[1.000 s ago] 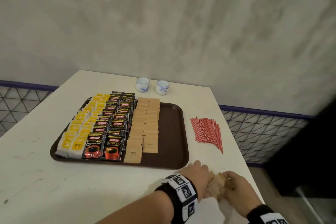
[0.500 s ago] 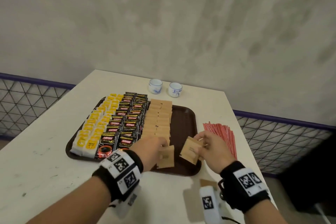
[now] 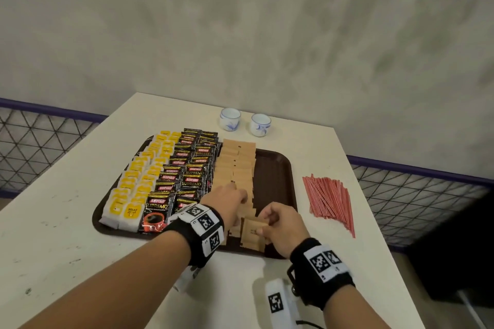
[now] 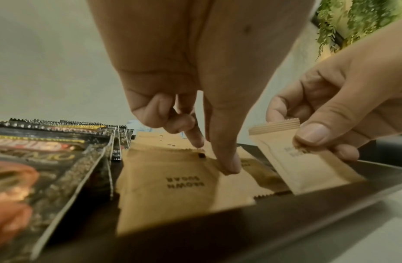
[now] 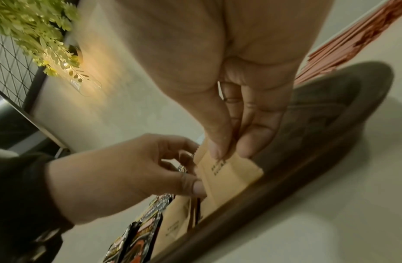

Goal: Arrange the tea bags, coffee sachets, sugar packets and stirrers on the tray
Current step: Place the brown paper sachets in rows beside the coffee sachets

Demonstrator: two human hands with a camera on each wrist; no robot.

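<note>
From the head view, both hands have come forward from the table's near edge, where a second ago they were together over a small wad of packets, and are now over the near end of the tray (image 3: 278,168). The left hand (image 3: 227,199) lies on the sugar packets (image 3: 235,165), fingers down on the nearest ones; the right hand (image 3: 278,222) pinches one brown sugar packet (image 3: 251,234) just beside it. That suggests the sugar column is nearly filled and this packet closes its near end. Beyond the left hand run two columns of tea bags (image 3: 141,176), two of coffee sachets (image 3: 187,168) and two of sugar (the overlaps defeat an exact count of any). Right of the right hand, off the tray, lie the red stirrers (image 3: 327,199), several dozen, not yet moved. Two cups (image 3: 244,121) stand well beyond both hands.

The left wrist view shows the left hand's index fingertip (image 4: 229,165) pressing a lying packet, the other fingers curled and holding nothing. To its right the right hand holds the one packet between thumb and fingers, tilted, its low corner near the tray floor.

The right wrist view confirms the pinch: thumb and forefinger on the packet's upper edge, the left hand touching its side. Stirrers show beyond the right hand.
</note>
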